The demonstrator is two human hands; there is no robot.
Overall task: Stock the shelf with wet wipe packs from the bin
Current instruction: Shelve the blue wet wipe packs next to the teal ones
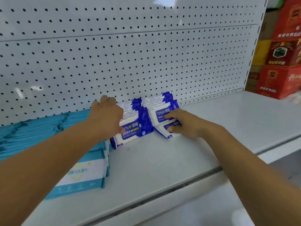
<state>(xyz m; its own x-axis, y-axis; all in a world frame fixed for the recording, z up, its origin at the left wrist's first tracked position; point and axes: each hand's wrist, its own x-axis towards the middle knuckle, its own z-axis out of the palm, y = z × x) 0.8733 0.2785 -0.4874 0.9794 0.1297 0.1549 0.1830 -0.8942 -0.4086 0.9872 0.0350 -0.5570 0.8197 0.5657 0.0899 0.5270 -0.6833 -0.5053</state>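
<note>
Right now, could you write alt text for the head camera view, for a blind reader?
Blue alcohol wipe packs stand against a pegboard on a shelf; the left hand grips one row's top, the right hand pinches a front pack. Teal wipe packs lie beside them.

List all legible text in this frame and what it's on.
"75% 酒精": left blue packs, front face.
"Alcohol Wipes": same face, lower line.
"75% 酒精", "Alcohol" (cut off by the right hand): right blue packs.
Teal packs: label blurred, unreadable.
Red cartons: print blurred, unreadable.
</note>
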